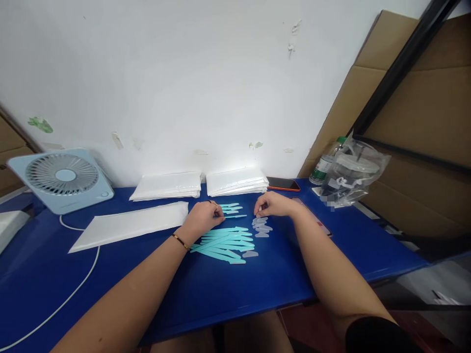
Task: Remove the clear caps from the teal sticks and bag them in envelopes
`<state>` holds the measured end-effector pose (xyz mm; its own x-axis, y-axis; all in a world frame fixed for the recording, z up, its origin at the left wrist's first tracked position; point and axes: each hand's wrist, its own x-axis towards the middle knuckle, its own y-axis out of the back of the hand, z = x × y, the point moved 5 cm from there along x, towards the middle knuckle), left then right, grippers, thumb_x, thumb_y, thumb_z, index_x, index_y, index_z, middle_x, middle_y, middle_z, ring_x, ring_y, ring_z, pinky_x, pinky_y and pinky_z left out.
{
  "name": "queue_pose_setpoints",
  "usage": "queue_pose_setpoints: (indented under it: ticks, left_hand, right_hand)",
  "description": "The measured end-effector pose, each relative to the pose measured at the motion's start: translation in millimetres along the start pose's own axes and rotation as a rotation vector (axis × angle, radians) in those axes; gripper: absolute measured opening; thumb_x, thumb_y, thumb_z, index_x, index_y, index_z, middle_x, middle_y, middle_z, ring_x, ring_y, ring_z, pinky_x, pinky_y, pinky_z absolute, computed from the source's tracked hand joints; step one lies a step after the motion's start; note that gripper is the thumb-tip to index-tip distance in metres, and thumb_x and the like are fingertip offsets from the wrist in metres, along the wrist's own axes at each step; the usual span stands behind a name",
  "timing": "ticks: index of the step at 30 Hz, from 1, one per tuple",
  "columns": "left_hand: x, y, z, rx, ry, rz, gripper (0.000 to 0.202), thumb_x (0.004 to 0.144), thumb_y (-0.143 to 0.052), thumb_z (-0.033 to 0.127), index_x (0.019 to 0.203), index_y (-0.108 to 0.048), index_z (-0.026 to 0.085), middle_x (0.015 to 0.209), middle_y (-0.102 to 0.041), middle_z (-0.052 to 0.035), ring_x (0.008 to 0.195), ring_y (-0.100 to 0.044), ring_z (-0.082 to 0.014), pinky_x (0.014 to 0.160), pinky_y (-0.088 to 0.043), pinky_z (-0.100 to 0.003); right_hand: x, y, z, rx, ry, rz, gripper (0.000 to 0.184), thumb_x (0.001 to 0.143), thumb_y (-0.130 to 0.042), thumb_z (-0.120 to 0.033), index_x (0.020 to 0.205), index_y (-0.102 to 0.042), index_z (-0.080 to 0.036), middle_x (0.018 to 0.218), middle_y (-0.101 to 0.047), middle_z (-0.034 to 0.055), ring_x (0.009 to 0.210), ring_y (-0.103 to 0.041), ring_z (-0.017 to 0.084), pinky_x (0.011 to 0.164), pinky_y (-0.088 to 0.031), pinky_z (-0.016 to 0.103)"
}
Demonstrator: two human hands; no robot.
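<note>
My left hand [203,218] is closed on the handle of one turquoise eyebrow razor [237,216], whose slim end points right. Just past those fingers lie a few more turquoise razors [231,206] in a row. Nearer to me, a fanned pile of turquoise razors [224,242] rests on the blue table. My right hand [271,204] pinches a small pale piece, apparently a clear blade cap [260,209]. Below its fingertips several clear blade caps [261,226] are loosely gathered. A single clear cap [250,254] lies by the pile's right side.
White padded packets are stacked in a left pile [167,185] and a right pile [237,182] along the wall; one long packet [130,224] lies nearer. A blue fan [64,176] with a white cable stands left. Phones [283,184], a bottle [326,164] and a bagged cup [353,169] are right.
</note>
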<state>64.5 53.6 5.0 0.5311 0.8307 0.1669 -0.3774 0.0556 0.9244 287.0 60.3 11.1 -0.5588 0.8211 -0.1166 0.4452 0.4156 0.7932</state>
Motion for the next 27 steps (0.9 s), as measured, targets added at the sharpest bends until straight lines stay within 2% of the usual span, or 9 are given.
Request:
queue_pose_setpoints:
  ticks: [5, 9, 11, 13, 17, 19, 23, 27]
  left_hand:
    - [-3, 9.2, 0, -0.096, 0.031, -0.018, 0.02, 0.073, -0.059, 0.038, 0.071, -0.068, 0.021, 0.075, -0.065, -0.0008, 0.069, -0.058, -0.0143, 0.06, -0.04, -0.024]
    - [-7, 3.0, 5, -0.185, -0.019, -0.212, 0.019, 0.069, -0.062, 0.04, 0.073, -0.068, 0.022, 0.072, -0.066, 0.0007, 0.065, -0.058, -0.0133, 0.054, -0.039, -0.022]
    - [-8, -1.8, 5, -0.18, -0.026, -0.273, 0.019, 0.069, -0.062, 0.039, 0.073, -0.069, 0.022, 0.071, -0.067, 0.0005, 0.064, -0.058, -0.0135, 0.052, -0.037, -0.021]
    - [-7, -4.5, 4, -0.143, -0.013, -0.266, 0.018, 0.071, -0.06, 0.038, 0.071, -0.068, 0.022, 0.072, -0.067, -0.0001, 0.063, -0.058, -0.0141, 0.051, -0.036, -0.022]
    - [-5, -3.1, 1, -0.069, 0.017, -0.157, 0.022, 0.076, -0.053, 0.037, 0.066, -0.065, 0.021, 0.072, -0.068, -0.0017, 0.066, -0.058, -0.0159, 0.055, -0.037, -0.024]
    - [-5, -1.8, 0, -0.069, 0.024, -0.126, 0.025, 0.077, -0.052, 0.039, 0.066, -0.064, 0.02, 0.072, -0.067, -0.0026, 0.067, -0.058, -0.0163, 0.057, -0.038, -0.025]
    - [-6, -4.8, -1, -0.123, 0.053, -0.189, 0.024, 0.072, -0.057, 0.043, 0.072, -0.066, 0.021, 0.073, -0.068, -0.0011, 0.064, -0.058, -0.015, 0.052, -0.037, -0.023]
    - [-5, -7.8, -2, -0.142, 0.089, -0.212, 0.023, 0.072, -0.057, 0.042, 0.071, -0.066, 0.021, 0.073, -0.068, -0.0011, 0.064, -0.059, -0.0145, 0.053, -0.037, -0.022]
  right_hand:
    - [10, -13, -2, -0.026, 0.035, -0.024, 0.021, 0.062, -0.071, -0.033, 0.077, -0.074, -0.018, 0.069, -0.068, 0.0012, 0.059, -0.057, 0.012, 0.054, -0.04, 0.02]
    - [12, -14, -4, -0.062, 0.064, 0.033, 0.022, 0.062, -0.071, -0.033, 0.078, -0.074, -0.018, 0.071, -0.068, 0.0017, 0.058, -0.058, 0.011, 0.053, -0.039, 0.02]
    - [12, -14, -5, -0.07, 0.058, 0.028, 0.022, 0.06, -0.072, -0.032, 0.076, -0.073, -0.017, 0.069, -0.068, 0.0016, 0.057, -0.058, 0.011, 0.052, -0.039, 0.02]
    - [11, -14, -5, -0.068, 0.037, 0.025, 0.02, 0.06, -0.071, -0.029, 0.074, -0.072, -0.016, 0.065, -0.067, 0.0012, 0.056, -0.058, 0.012, 0.051, -0.04, 0.019]
    - [9, -13, -8, -0.044, 0.01, 0.057, 0.015, 0.063, -0.066, -0.025, 0.071, -0.072, -0.014, 0.061, -0.066, 0.0011, 0.055, -0.057, 0.011, 0.051, -0.04, 0.02]
    - [8, -15, -9, 0.009, 0.005, 0.019, 0.017, 0.065, -0.065, -0.026, 0.075, -0.072, -0.014, 0.062, -0.066, 0.0018, 0.055, -0.058, 0.012, 0.051, -0.041, 0.019]
    - [7, -20, -12, 0.13, -0.004, -0.088, 0.024, 0.066, -0.065, -0.029, 0.083, -0.071, -0.014, 0.067, -0.067, 0.003, 0.059, -0.06, 0.012, 0.053, -0.044, 0.019]
    - [10, -24, -16, 0.177, 0.022, -0.123, 0.024, 0.066, -0.067, -0.031, 0.083, -0.069, -0.014, 0.068, -0.067, 0.0027, 0.061, -0.06, 0.012, 0.055, -0.046, 0.019]
